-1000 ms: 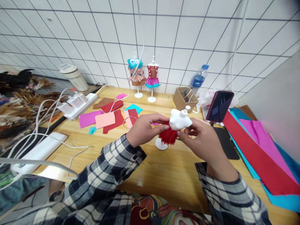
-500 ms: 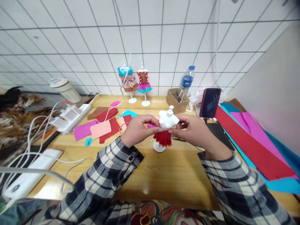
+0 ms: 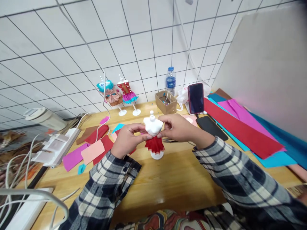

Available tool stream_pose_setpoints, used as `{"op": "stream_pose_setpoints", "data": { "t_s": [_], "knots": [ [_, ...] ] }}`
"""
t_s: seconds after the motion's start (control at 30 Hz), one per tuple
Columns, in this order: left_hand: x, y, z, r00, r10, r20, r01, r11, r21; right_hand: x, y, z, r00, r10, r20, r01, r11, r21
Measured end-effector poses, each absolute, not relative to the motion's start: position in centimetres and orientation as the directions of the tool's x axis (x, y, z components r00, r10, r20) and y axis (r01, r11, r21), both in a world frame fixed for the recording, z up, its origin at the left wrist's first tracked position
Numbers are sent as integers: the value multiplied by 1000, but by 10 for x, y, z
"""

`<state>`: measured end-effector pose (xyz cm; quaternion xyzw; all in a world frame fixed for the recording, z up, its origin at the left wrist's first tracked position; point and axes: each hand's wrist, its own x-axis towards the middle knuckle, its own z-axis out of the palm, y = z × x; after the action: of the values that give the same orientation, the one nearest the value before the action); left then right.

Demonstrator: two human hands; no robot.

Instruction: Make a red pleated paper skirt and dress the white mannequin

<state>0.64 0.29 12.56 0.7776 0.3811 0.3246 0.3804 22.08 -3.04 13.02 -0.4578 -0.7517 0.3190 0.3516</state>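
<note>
Skirt: on form, at waist
Chest: bare
Left hand, right hand: clamped on skirt's top
Far forms: dressed, top and bottom

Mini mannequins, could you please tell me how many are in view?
3: the red-skirted mannequin between the left hand and right hand; the blue-and-peach mannequin by the wall; the red-and-magenta mannequin just right of it.

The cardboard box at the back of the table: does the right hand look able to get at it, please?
Probably yes: the box is open-topped just beyond the right hand, though that hand is at the red skirt.
</note>
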Motion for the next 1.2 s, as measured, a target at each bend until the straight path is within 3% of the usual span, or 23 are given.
{"op": "stream_pose_setpoints", "data": {
  "t_s": [0.17,0.33,0.5,0.87,1.03,1.2],
  "knots": [
    [1,7,127,549,814,190,348,-430,833,223,-23,132,-407,896,179,350,334,-876],
    [-4,3,135,616,779,117,224,-316,922,223,-25,130,-393,890,233,347,378,-859],
    [-7,8,128,608,789,89,258,-303,917,225,-29,128,-377,892,247,346,383,-857],
    [-5,-5,127,598,789,139,147,-279,949,222,-52,119,-233,912,338,396,407,-823],
    [-1,-12,124,587,789,181,215,-368,905,220,-55,116,-242,902,358,353,426,-833],
    [-1,-11,125,585,795,163,227,-354,908,221,-53,115,-232,909,347,289,406,-867]
  ]
}}
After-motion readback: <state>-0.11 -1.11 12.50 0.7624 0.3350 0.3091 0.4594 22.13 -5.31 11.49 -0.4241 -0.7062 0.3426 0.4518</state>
